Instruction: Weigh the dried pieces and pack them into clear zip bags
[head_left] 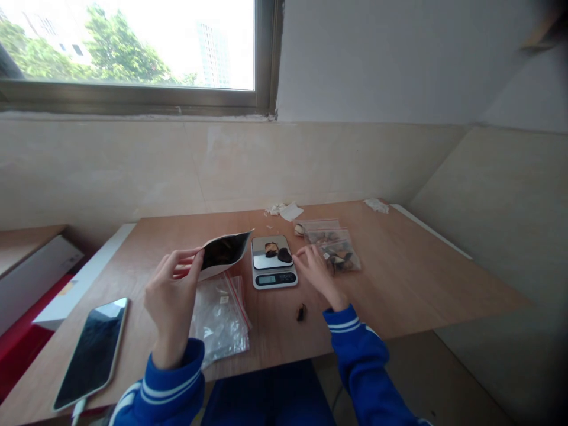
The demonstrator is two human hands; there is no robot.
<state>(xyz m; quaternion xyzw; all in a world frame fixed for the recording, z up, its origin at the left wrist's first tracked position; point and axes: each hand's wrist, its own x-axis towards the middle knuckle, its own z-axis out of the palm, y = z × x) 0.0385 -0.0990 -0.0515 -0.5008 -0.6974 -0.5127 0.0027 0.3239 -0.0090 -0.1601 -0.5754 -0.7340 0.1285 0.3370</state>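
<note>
My left hand (pixel 175 287) pinches the rim of an open pouch (pixel 225 251), whose dark inside shows. A white kitchen scale (pixel 275 278) stands at the middle of the table, with a brownish dried piece (pixel 271 249) and a darker one (pixel 284 255) on its metal plate. My right hand (pixel 316 269) is at the scale's right edge, its fingertips close together beside the dark piece; whether they hold anything is too small to tell. Another dark dried piece (pixel 301 312) lies on the table below the scale.
Clear zip bags (pixel 219 319) lie under the pouch. Filled zip bags (pixel 344 255) are right of the scale. A phone (pixel 93 352) with a cable sits at the left. Crumpled tissue (pixel 290 211) lies at the back, more tissue (pixel 376 205) at the back right.
</note>
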